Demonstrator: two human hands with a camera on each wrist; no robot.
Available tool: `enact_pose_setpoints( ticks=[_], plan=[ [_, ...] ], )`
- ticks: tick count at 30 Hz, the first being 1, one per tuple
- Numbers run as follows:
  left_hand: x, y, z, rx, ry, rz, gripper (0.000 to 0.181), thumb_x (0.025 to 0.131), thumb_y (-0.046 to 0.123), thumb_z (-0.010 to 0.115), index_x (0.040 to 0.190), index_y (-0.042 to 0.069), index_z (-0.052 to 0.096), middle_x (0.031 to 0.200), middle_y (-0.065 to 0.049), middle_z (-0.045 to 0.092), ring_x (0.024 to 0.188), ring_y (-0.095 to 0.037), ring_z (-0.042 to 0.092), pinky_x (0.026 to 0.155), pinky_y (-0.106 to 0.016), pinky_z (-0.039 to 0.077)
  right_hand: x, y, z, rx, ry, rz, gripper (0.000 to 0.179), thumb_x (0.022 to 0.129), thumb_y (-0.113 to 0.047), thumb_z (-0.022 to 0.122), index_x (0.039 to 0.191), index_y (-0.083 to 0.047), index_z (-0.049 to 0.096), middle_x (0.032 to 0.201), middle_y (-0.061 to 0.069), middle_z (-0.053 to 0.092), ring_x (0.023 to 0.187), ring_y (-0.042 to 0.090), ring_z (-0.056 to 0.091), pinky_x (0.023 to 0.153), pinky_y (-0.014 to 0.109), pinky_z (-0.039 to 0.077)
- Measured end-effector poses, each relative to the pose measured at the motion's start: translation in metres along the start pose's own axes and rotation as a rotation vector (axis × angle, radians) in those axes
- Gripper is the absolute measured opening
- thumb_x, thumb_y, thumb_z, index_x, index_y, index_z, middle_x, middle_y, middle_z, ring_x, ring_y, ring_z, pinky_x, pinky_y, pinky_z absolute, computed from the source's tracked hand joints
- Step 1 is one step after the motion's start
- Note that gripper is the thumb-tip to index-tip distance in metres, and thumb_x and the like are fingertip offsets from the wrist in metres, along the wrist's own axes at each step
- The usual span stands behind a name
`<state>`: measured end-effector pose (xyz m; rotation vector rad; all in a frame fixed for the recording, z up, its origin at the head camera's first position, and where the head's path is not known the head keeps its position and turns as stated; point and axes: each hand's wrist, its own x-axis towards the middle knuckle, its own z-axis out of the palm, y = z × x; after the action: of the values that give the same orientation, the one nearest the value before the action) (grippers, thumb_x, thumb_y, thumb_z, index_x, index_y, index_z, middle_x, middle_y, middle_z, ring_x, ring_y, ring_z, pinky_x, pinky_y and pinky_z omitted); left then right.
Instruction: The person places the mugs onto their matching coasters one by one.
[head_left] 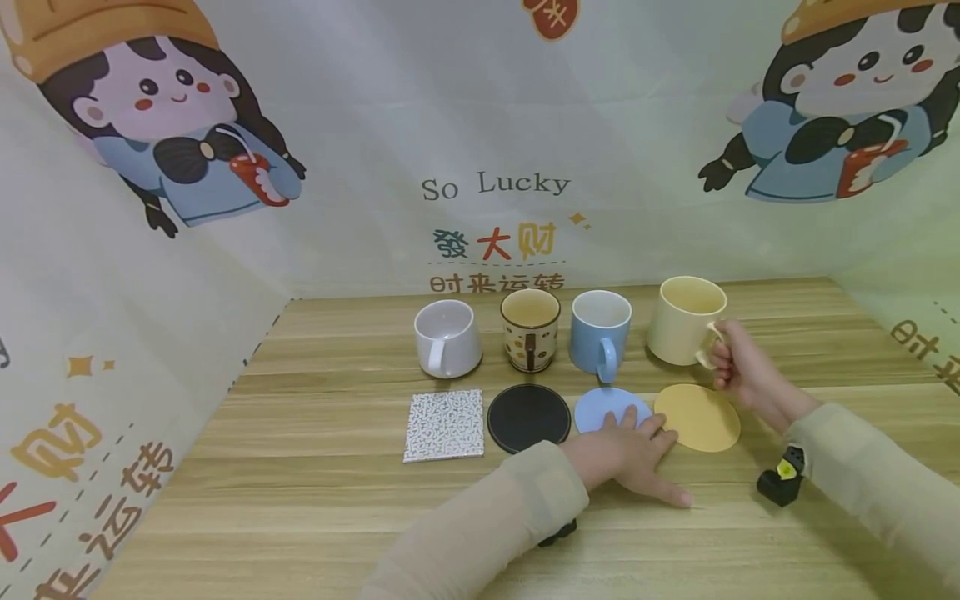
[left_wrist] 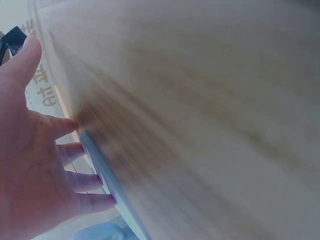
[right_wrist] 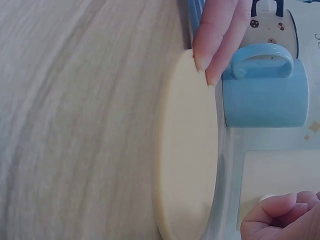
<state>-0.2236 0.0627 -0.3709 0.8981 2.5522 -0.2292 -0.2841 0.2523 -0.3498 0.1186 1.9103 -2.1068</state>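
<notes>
In the head view my right hand (head_left: 742,367) grips the handle of the pale yellow mug (head_left: 681,327), which stands upright just behind the round yellow coaster (head_left: 701,423). My left hand (head_left: 630,457) lies with fingers spread, its fingertips on the round blue coaster (head_left: 597,407) and at the left edge of the yellow one. The right wrist view shows two left fingertips at the rim of the yellow coaster (right_wrist: 187,145), and the right hand's curled fingers (right_wrist: 295,207) over the mug's handle. Behind the blue coaster stands a light blue mug (head_left: 591,333), handle toward me.
Left of the blue mug stand a patterned mug (head_left: 517,329) with a dark handle and a white mug (head_left: 461,333). In front of them lie a round black coaster (head_left: 528,418) and a square speckled coaster (head_left: 446,425). A printed cloth (head_left: 360,167) hangs behind the wooden table (head_left: 300,500).
</notes>
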Motion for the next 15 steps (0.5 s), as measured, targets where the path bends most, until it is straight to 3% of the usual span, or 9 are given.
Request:
enact_pose_setpoints(
  ticks=[10, 15],
  plan=[
    [0.0005, 0.0004, 0.0004, 0.01, 0.0, -0.006, 0.082, 0.079, 0.075, 0.037, 0.146, 0.036, 0.01, 0.153, 0.013, 0.004, 0.141, -0.022, 0.004, 0.112, -0.042, 0.013, -0.0047, -0.0038, -0.0047, 0.001, -0.011, -0.016, 0.048, 0.094, -0.032, 0.019, 0.048, -0.022, 0.029, 0.049, -0.009, 0.027, 0.048, 0.007, 0.025, 0.048, 0.022, 0.027],
    [0.0011, 0.0002, 0.0009, 0.005, 0.003, -0.004, 0.082, 0.079, 0.075, 0.037, 0.146, 0.035, 0.01, 0.153, 0.012, 0.004, 0.141, -0.022, 0.005, 0.112, -0.042, 0.013, -0.0092, -0.006, -0.0059, 0.031, -0.017, -0.016, 0.048, 0.094, -0.032, 0.02, 0.048, -0.021, 0.027, 0.052, -0.007, 0.021, 0.052, 0.012, 0.015, 0.048, 0.022, 0.023]
  ],
)
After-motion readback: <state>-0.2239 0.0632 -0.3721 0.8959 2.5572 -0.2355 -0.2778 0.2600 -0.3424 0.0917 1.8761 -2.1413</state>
